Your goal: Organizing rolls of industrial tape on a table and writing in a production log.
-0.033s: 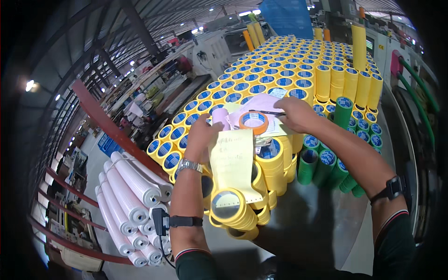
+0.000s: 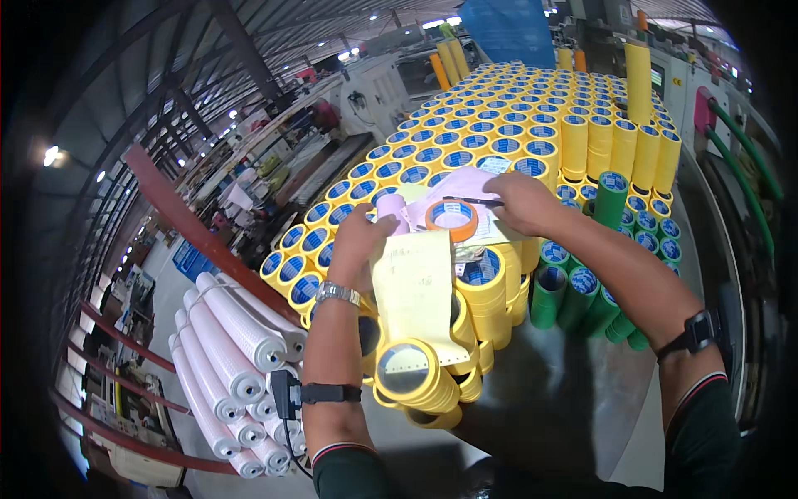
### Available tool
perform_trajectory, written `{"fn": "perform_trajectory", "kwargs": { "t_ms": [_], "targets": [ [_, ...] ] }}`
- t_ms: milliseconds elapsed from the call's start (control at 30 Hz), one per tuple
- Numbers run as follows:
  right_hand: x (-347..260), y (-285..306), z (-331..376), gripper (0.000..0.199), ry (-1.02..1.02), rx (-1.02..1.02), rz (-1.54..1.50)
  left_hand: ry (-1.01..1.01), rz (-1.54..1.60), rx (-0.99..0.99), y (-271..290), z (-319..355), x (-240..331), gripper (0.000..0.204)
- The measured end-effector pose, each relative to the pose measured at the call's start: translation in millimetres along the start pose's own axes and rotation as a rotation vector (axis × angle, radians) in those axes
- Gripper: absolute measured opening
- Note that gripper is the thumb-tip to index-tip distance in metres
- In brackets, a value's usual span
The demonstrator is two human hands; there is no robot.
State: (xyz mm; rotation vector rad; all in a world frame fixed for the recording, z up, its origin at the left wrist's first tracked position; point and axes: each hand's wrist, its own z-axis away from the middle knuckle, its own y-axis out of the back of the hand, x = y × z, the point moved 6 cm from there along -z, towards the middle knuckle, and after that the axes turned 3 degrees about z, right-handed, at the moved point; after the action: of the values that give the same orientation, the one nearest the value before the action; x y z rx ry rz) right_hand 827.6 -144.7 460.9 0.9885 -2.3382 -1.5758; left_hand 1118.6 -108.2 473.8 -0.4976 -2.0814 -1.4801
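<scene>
Quick pass: we log handwriting on the yellow sheet (image 2: 413,279), too faint for us to read. We see white print on the blue core labels (image 2: 482,268) inside the yellow rolls (image 2: 484,303) massed on the table (image 2: 532,374), a blue label inside the orange roll (image 2: 461,234), blue-white ones in the green rolls (image 2: 612,200) toward the table's right edge; all too small. Beyond that edge we mark a small yellow sticker (image 2: 677,82) on a machine cabinet (image 2: 680,108).

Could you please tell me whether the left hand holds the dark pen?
No, the dark pen extends from the right hand.
</scene>
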Motion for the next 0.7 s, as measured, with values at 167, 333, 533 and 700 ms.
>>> {"fn": "perform_trajectory", "kwargs": {
  "t_ms": [167,333,533,700],
  "targets": [
    [-20,-25,-28,0.032,0.006,-0.09,0.106,0.067,-0.017,-0.106,-9,-34,-19,0.085],
    [-16,-46,-38,0.024,-0.007,-0.197,0.153,-0.055,-0.172,-0.156,-19,-38,3,0.1],
    [-5,-46,-38,0.019,-0.035,-0.181,0.154,0.087,-0.052,-0.149,-19,-36,-16,0.107],
    [6,-18,-31,0.019,-0.277,-0.003,-0.059,0.056,-0.035,-0.193,-23,-41,-23,0.109]
  ]
}}
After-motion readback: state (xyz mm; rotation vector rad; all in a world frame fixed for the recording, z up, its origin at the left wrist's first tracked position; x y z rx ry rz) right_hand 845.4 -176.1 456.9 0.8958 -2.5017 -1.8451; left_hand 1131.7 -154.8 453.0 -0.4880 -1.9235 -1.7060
